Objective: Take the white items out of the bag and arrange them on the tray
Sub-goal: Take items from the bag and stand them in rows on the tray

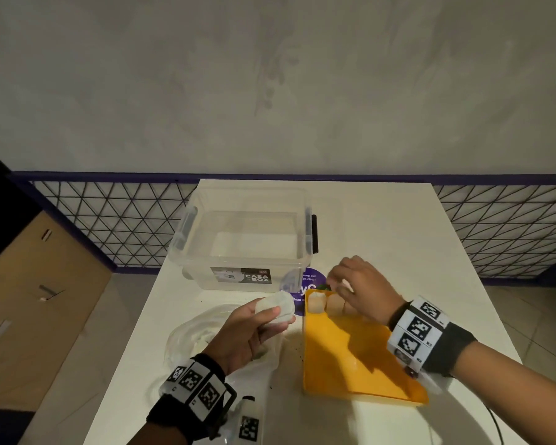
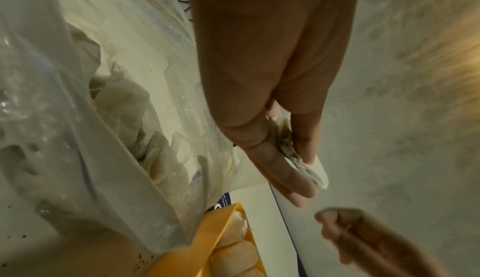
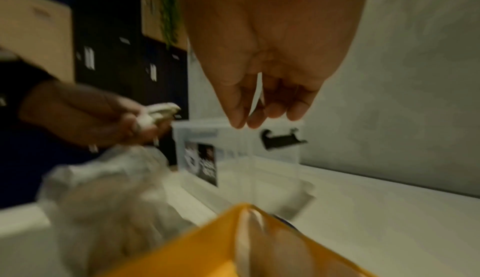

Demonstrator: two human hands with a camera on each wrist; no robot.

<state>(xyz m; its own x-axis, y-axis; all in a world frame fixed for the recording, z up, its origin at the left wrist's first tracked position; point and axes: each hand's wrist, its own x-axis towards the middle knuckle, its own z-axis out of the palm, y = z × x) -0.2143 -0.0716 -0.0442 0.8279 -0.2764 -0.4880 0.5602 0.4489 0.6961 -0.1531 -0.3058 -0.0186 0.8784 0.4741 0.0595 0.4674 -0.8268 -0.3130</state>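
Left of centre in the head view, the left hand is gripping a white item between thumb and curled fingers, holding it above the clear bag that is lying on the white table. More white items are sitting inside the bag in the left wrist view. The right hand is hovering over the top edge of the yellow tray, fingers loosely drawn together and holding nothing in the right wrist view. A row of white items is lining the tray's upper left corner. Above centre, a clear box is showing a label reading "CASA BOX". A purple sticker beside it is showing "keep our" and "clean"; the rest is hidden.
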